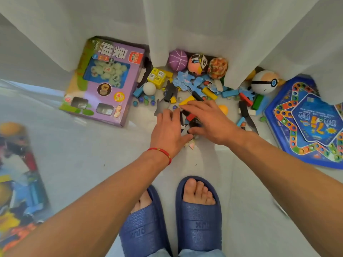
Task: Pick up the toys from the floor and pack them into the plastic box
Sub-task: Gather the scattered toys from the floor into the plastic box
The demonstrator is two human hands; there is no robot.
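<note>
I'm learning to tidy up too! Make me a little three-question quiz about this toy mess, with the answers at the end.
1. True or false: the purple ball lies right by the curtain.
2. Which thing sits furthest to the person's right? A) the purple game box B) the blue star game board C) the white ball
3. Fill in: both hands, the left hand and the right hand, reach into the pile of small ____.

Key:
1. True.
2. B.
3. Toys: blocks, marbles and puzzle pieces.
</note>
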